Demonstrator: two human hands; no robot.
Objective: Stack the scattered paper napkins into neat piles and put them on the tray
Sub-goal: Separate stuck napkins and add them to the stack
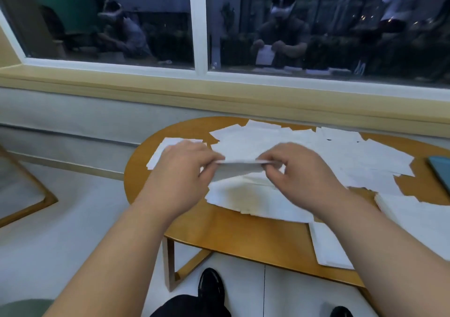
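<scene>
Napkins [304,146], thin white paper squares, lie scattered over the smooth rounded wooden desk [243,239], mostly 12 to 3 o'clock of the hands. One folded napkin [241,168] hangs between them: left hand [180,170] pinches its 9 o'clock end, right hand [299,170] its 3 o'clock end.

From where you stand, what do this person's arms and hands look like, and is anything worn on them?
The left hand and right hand are bare, with no gloves and no rings that I can make out. The left forearm and right forearm are uncovered as far as the picture shows: no sleeves, watch or bracelet.
</scene>
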